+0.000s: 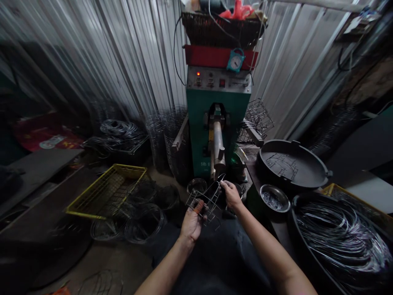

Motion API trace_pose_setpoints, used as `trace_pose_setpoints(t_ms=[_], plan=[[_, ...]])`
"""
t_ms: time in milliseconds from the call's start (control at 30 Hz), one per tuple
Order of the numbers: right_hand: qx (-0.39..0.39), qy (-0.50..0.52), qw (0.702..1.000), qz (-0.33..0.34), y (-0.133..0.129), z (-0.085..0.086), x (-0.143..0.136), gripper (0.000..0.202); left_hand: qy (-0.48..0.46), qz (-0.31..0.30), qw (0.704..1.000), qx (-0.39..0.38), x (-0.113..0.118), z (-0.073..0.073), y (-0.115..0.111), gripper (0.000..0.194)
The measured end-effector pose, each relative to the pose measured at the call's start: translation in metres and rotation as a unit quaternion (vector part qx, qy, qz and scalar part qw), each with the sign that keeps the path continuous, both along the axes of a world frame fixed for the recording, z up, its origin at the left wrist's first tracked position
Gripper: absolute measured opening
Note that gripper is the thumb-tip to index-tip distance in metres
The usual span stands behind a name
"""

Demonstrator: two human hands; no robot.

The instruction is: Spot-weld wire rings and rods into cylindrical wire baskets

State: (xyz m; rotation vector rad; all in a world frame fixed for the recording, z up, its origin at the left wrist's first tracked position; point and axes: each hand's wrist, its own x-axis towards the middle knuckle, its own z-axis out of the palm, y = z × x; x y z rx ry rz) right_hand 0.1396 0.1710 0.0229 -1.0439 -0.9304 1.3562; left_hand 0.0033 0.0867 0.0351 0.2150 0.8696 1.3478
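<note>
My left hand (pixel 193 223) is closed around a small wire frame (pixel 211 205), with something orange-brown wrapped on a finger. Just below the electrode of the green spot welder (pixel 218 147), my right hand (pixel 231 193) pinches at the frame's upper end. A thin curved wire shows by the right fingertips; whether it is a separate piece I cannot tell. The frame is tilted, its top end close under the welder's arm. A red lamp glows on the welder's control panel (pixel 219 80).
On the right stand a round black pan (pixel 291 180) with wire pieces, a metal bowl (pixel 275 198) of small parts and a tub of bent wires (pixel 344 237). To the left are a yellow crate (pixel 106 215), wire rings (pixel 144 223) and stacked wire baskets (pixel 176 151).
</note>
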Motion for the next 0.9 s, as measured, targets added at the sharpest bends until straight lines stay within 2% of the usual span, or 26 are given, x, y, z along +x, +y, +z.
trace_pose_setpoints(t_ms=[133,233,300,400,467,567,733,900], plan=[[-0.031,0.005,0.999,0.010,0.002,0.002,0.001,0.031,0.004,0.008,1.000,0.001,0.003,0.005,0.000,0.036],[-0.029,-0.066,0.997,0.029,-0.007,0.003,0.011,0.033,0.000,0.024,1.000,-0.003,0.006,0.003,-0.002,0.035],[-0.016,-0.145,0.986,0.076,-0.022,0.002,0.021,0.034,-0.003,0.040,0.999,0.002,0.008,0.000,-0.003,0.034],[0.012,-0.233,0.955,0.185,-0.052,-0.002,0.032,0.033,-0.010,0.059,0.998,0.018,0.010,-0.004,-0.005,0.034],[0.034,-0.257,0.942,0.215,-0.068,-0.006,0.033,0.029,-0.019,0.062,0.997,0.030,0.011,-0.006,-0.006,0.034],[0.044,-0.259,0.946,0.190,-0.076,-0.011,0.028,0.027,-0.031,0.071,0.997,0.031,0.011,-0.005,-0.005,0.034],[0.076,-0.265,0.949,0.154,-0.066,-0.013,0.019,0.028,-0.036,0.090,0.995,0.029,0.009,-0.002,0.000,0.034],[0.096,-0.269,0.947,0.149,-0.064,-0.015,0.019,0.027,-0.026,0.093,0.995,0.032,0.009,0.000,0.003,0.034]])
